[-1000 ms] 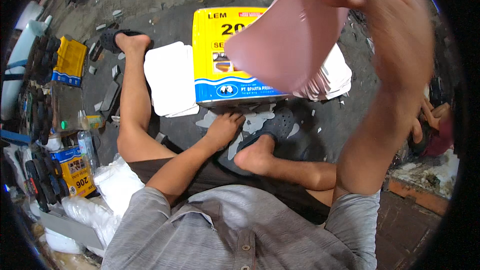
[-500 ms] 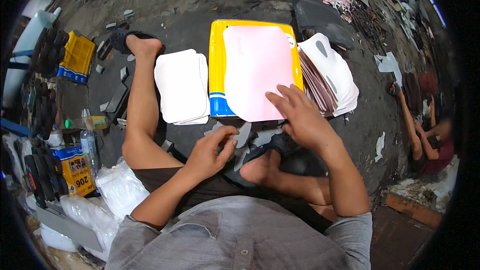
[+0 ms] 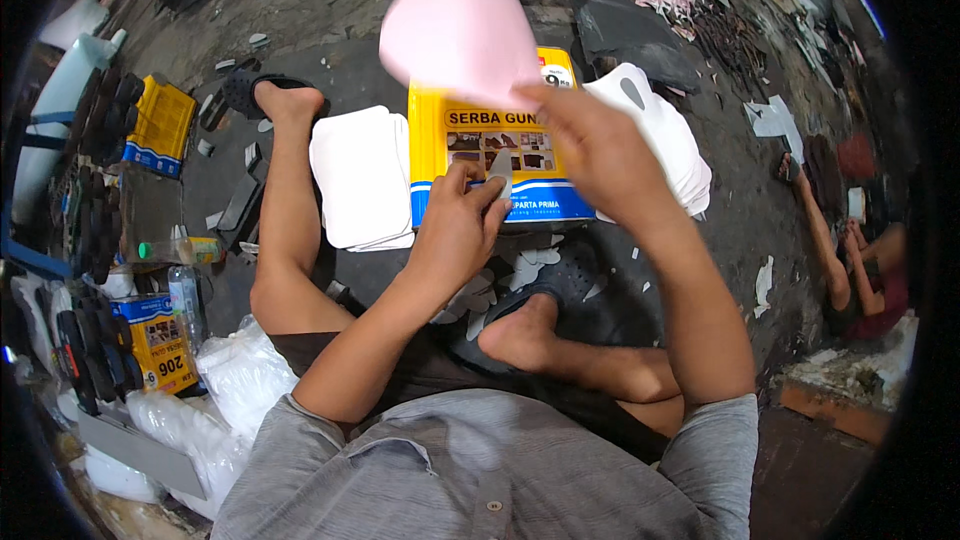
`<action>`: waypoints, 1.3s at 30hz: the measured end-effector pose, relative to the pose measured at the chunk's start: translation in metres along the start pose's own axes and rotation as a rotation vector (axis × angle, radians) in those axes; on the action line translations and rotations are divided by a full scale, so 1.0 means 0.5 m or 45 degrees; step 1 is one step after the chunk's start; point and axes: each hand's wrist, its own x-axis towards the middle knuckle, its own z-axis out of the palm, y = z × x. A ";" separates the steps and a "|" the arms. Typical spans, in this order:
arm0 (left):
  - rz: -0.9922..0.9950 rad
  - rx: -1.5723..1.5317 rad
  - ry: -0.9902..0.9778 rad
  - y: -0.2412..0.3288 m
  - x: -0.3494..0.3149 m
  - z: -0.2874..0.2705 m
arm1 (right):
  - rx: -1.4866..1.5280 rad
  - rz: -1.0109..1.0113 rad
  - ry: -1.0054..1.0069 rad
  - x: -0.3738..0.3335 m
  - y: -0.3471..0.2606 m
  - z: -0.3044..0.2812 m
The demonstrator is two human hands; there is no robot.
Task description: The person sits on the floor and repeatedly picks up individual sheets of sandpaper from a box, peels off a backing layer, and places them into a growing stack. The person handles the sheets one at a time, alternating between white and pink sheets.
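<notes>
Yellow tin (image 3: 428, 140): is lying printed face up in front of the seated person, marking the centre of the clock for these places.
Pink sheet (image 3: 460, 25): is hanging in the air between 11 and 12 o'clock, its nearest edge overlapping the tin's far part in view and blurring slightly.
Right hand (image 3: 605, 155): is reaching in from 4 o'clock, blurring, its fingers closing in a pinch on the pink sheet's near right corner.
Left hand (image 3: 455, 225): is working at 7 o'clock over the tin's near edge, thumb and fingers nearly meeting on a grey piece.
Grey piece (image 3: 502, 168): is pointing toward 12 from the left hand's pinch; whether it is touching the tin, one cannot tell.
White stack (image 3: 362, 175): is lying just beside the tin, toward 9.
Fanned stack (image 3: 665, 155): is spreading at 3, a grey oval (image 3: 631, 91) resting on its far end.
Floor cut-outs (image 3: 535, 260): are lying loose at 6, near a dark clog (image 3: 570, 275) at 5.
Dark sheet (image 3: 620, 25): is lying between 1 and 2.
Another person (image 3: 870, 285): is sitting well apart at 4.
</notes>
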 end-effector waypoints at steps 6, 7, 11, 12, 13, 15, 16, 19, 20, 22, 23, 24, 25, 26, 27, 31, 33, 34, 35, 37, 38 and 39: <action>0.092 0.069 0.122 -0.015 -0.019 0.030 | 0.096 0.108 -0.278 -0.100 0.036 0.086; 0.094 0.068 0.136 -0.014 -0.016 0.033 | 0.092 0.136 -0.284 -0.102 0.042 0.085; 0.150 0.135 0.212 -0.005 -0.009 0.047 | 0.012 0.016 -0.316 -0.082 0.055 0.062; 0.156 0.144 0.245 -0.002 -0.008 0.049 | -0.005 0.040 -0.369 -0.075 0.054 0.057; 0.179 0.157 0.276 0.000 -0.009 0.050 | -0.016 0.040 -0.390 -0.068 0.052 0.052; 0.185 0.169 0.283 0.003 -0.007 0.050 | -0.040 0.055 -0.410 -0.055 0.047 0.044; 0.164 0.168 0.256 0.003 -0.007 0.047 | -0.051 0.071 -0.412 -0.049 0.045 0.041; 0.092 0.143 0.184 0.006 -0.003 0.036 | -0.038 0.062 -0.399 -0.032 0.042 0.033; 0.088 0.122 0.169 0.009 -0.004 0.031 | -0.028 0.035 -0.361 -0.027 0.042 0.031; 0.140 0.063 0.214 0.015 -0.007 0.018 | -0.059 0.037 -0.380 -0.024 0.042 0.026; 0.165 -0.012 0.217 0.018 -0.013 0.007 | -0.069 0.055 -0.392 -0.024 0.043 0.025; 0.174 -0.091 0.217 0.019 -0.015 -0.005 | -0.083 0.072 -0.404 -0.024 0.043 0.024; 0.235 0.042 0.306 0.018 -0.015 -0.019 | -0.083 0.051 -0.407 -0.025 0.044 0.024; 0.285 0.162 0.406 0.018 -0.017 -0.039 | -0.081 0.035 -0.413 -0.025 0.045 0.024; 0.222 0.354 0.410 0.013 -0.004 -0.052 | -0.094 0.047 -0.453 -0.026 0.046 0.025; 0.386 0.610 -0.007 -0.032 0.071 -0.134 | -0.074 0.050 -0.360 -0.028 0.048 0.027; 0.207 0.510 -0.278 -0.035 0.081 -0.151 | -0.147 0.052 -0.338 -0.024 0.050 0.026; 0.300 0.447 0.001 -0.032 0.078 -0.150 | -0.181 0.030 -0.294 -0.022 0.050 0.024; 0.293 0.399 0.230 -0.024 0.066 -0.139 | -0.189 0.045 -0.287 -0.020 0.051 0.022; 0.286 0.166 0.387 -0.002 0.023 -0.106 | -0.207 0.053 -0.271 -0.016 0.052 0.019; 0.248 -0.006 0.256 0.010 -0.002 -0.083 | -0.175 0.044 -0.246 -0.016 0.052 0.019; 0.273 -0.001 0.233 0.019 -0.016 -0.052 | -0.150 0.054 -0.248 -0.017 0.051 0.019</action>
